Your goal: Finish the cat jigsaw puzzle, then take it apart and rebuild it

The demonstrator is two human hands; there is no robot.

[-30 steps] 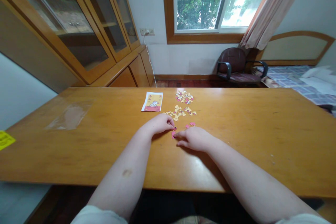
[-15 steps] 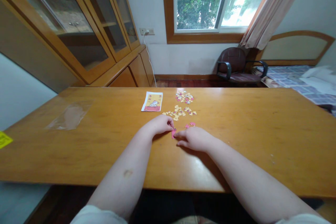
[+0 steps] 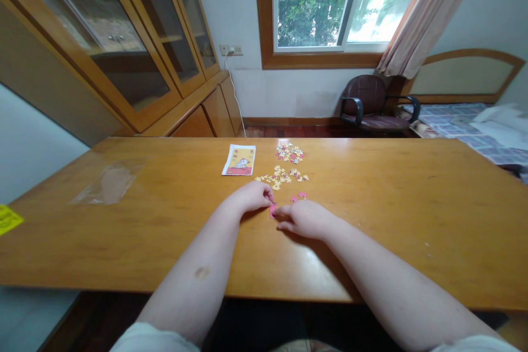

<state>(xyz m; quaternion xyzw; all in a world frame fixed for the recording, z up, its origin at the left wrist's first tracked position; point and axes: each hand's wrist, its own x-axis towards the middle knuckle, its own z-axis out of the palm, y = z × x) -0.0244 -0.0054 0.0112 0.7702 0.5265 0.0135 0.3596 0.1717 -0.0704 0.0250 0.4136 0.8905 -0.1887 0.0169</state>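
Pink jigsaw puzzle pieces (image 3: 273,212) lie flat on the table between my two hands. My left hand (image 3: 256,197) is closed, its thumb and fingers pinched at the upper edge of these pieces on a small puzzle piece that they mostly cover. From the other side my right hand (image 3: 307,218) rests an outstretched finger on the pink pieces, its thumb held apart below. Just beyond the right hand are a few loose pink pieces (image 3: 302,195). Farther off, several yellow pieces (image 3: 280,177) are spread out, and a mixed pile of pieces (image 3: 290,152) sits behind them.
A picture card with a cartoon animal (image 3: 240,160) lies left of the pieces on the wooden table (image 3: 173,242). A clear plastic bag (image 3: 111,181) is at the far left, with a yellow label (image 3: 9,220) at the edge. An office chair (image 3: 367,102) stands beyond the table.
Hardly anything differs. Both hands stay at the pink pieces, with only a very slight shift of the right hand.
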